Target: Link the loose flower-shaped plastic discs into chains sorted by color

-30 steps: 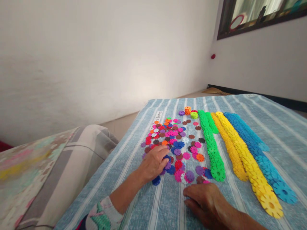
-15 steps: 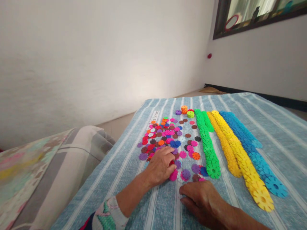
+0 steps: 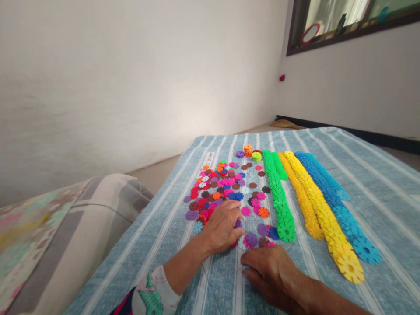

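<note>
My left hand [image 3: 225, 225] lies on the near side of a spread of flower-shaped plastic discs in mixed colours. Its fingers are bent and apart over the discs, and a purple disc shows between thumb and fingers. Just right and nearer is my right hand [image 3: 274, 269], back up, with curled fingers; whatever they hold, if anything, is hidden. Between the hands and the green row are a purple disc [image 3: 251, 239], a dark blue disc [image 3: 273, 233] and a brown disc [image 3: 263, 242]. An orange disc [image 3: 263, 212] lies farther off.
Overlapping rows of green discs [image 3: 278, 197], yellow discs [image 3: 323, 210] and blue discs [image 3: 341, 210] run along the right. Small stacks, including an orange stack [image 3: 248, 150], stand at the back. A striped cloth [image 3: 170, 205] covers the surface; a folded fabric [image 3: 108, 205] is at left.
The view has shifted slightly, moving the rows leftward in the picture. My left hand has slid a little over the near discs, uncovering a light blue disc at its left. My right hand stays curled.
</note>
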The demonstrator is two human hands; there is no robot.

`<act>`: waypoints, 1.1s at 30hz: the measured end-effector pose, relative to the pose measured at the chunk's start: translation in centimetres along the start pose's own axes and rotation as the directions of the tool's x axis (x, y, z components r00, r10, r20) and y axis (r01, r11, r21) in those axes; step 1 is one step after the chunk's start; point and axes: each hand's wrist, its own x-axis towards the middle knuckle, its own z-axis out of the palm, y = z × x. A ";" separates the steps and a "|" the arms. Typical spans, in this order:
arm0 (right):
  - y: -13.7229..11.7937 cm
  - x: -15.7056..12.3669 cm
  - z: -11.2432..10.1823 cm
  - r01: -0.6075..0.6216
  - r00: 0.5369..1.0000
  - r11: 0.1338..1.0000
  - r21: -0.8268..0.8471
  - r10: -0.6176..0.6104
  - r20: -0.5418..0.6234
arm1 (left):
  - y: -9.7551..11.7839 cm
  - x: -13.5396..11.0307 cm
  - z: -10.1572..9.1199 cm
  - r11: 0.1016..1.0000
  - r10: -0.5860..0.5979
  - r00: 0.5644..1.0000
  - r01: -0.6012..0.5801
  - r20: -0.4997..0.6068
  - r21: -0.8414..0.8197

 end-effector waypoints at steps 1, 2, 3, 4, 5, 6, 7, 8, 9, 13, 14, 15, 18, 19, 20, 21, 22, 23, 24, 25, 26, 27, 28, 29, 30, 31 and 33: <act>0.0 0.0 0.0 -0.006 1.000 1.000 -0.009 0.006 0.010 | -0.1 0.0 0.0 1.000 0.004 1.000 -0.004 -0.012 -0.023; 0.0 0.0 0.0 -0.013 1.000 1.000 -0.023 0.014 0.025 | -0.1 0.1 0.0 0.999 0.010 1.000 -0.011 -0.023 -0.041; 0.0 0.0 0.0 -0.018 0.999 0.999 -0.037 0.020 0.040 | -0.1 0.1 0.0 0.999 0.016 0.999 -0.017 -0.033 -0.051; 0.0 0.0 0.0 -0.021 0.998 0.999 -0.049 0.023 0.052 | 0.0 0.1 0.0 0.998 0.019 0.999 -0.021 -0.039 -0.054; 0.0 0.0 -0.1 -0.019 0.998 0.998 -0.056 0.023 0.059 | 0.1 0.1 0.0 0.998 0.016 0.999 -0.018 -0.046 -0.052; 0.0 0.1 -0.1 -0.014 0.998 0.998 -0.056 0.017 0.060 | 0.1 0.2 0.0 0.999 0.008 0.999 -0.011 -0.049 -0.047; 0.0 0.1 -0.1 -0.007 0.998 0.999 -0.054 0.010 0.054 | 0.2 0.2 -0.1 0.999 -0.002 0.999 -0.001 -0.047 -0.045; 0.0 0.1 -0.1 0.000 0.999 0.999 -0.050 0.003 0.044 | 0.2 0.2 -0.1 0.999 -0.010 0.999 0.008 -0.038 -0.051; 0.0 0.1 0.0 0.008 1.000 0.999 -0.043 -0.006 0.027 | 0.2 0.2 -0.1 0.997 -0.013 1.000 0.011 -0.025 -0.072; 0.0 0.1 -0.2 0.055 0.995 0.996 0.067 -0.049 -0.084 | 0.1 0.4 -0.2 0.961 -0.040 0.999 0.034 -0.017 -0.276; 0.0 0.1 -0.3 0.055 0.991 0.992 0.115 -0.040 -0.130 | 0.1 0.5 -0.3 0.939 -0.070 0.997 0.057 -0.029 -0.339; 0.0 0.1 -0.5 0.043 0.982 0.985 0.165 -0.012 -0.186 | 0.2 0.5 -0.4 0.913 -0.106 0.994 0.083 -0.038 -0.400; 0.3 0.3 -1.1 -0.042 0.919 0.954 0.297 0.153 -0.363 | 0.5 0.6 -0.6 0.811 -0.190 0.981 0.138 -0.033 -0.569; 0.5 0.5 -1.2 -0.076 0.889 0.942 0.327 0.212 -0.405 | 0.6 0.5 -0.7 0.771 -0.205 0.978 0.147 -0.023 -0.620; 0.8 0.6 -1.3 -0.108 0.861 0.930 0.351 0.264 -0.435 | 0.8 0.5 -0.8 0.730 -0.213 0.977 0.153 -0.009 -0.666; 1.0 0.7 -1.4 -0.134 0.835 0.920 0.369 0.305 -0.458 | 0.9 0.4 -0.8 0.689 -0.214 0.977 0.156 0.006 -0.707; 1.2 0.8 -1.5 -0.153 0.816 0.913 0.379 0.333 -0.472 | 1.1 0.3 -0.8 0.653 -0.213 0.977 0.159 0.021 -0.741; 1.4 0.9 -1.6 -0.161 0.808 0.909 0.383 0.344 -0.477 | 1.2 0.2 -0.7 0.624 -0.211 0.977 0.162 0.035 -0.765; 1.5 1.0 -1.6 -0.158 0.811 0.911 0.381 0.340 -0.476 | 1.3 0.2 -0.7 0.605 -0.211 0.977 0.164 0.042 -0.779; 1.5 1.0 -1.7 -0.150 0.821 0.915 0.375 0.327 -0.468 | 1.4 0.1 -0.6 0.597 -0.212 0.976 0.165 0.044 -0.785; 1.4 1.1 -1.8 -0.143 0.834 0.918 0.369 0.313 -0.455 | 1.5 0.0 -0.6 0.597 -0.216 0.976 0.163 0.039 -0.785; 1.2 1.1 -1.9 -0.139 0.844 0.918 0.372 0.306 -0.440 | 1.5 0.0 -0.5 0.603 -0.220 0.975 0.161 0.031 -0.781; 1.1 1.1 -2.0 -0.139 0.850 0.913 0.384 0.309 -0.426 | 1.5 0.0 -0.5 0.612 -0.220 0.975 0.156 0.022 -0.776; 0.9 1.2 -2.2 -0.145 0.853 0.905 0.400 0.319 -0.413 | 1.5 0.0 -0.5 0.620 -0.217 0.976 0.151 0.017 -0.770; 0.8 1.3 -2.6 -0.154 0.853 0.898 0.412 0.331 -0.403 | 1.4 0.1 -0.6 0.628 -0.215 0.976 0.149 0.014 -0.763; 0.9 1.4 -3.0 -0.164 0.854 0.897 0.410 0.338 -0.396 | 1.3 0.2 -0.7 0.640 -0.213 0.977 0.148 0.011 -0.754; 1.3 1.6 -4.5 -0.184 0.853 0.917 0.353 0.328 -0.406 | 1.1 0.4 -0.9 0.682 -0.225 0.974 0.141 -0.022 -0.718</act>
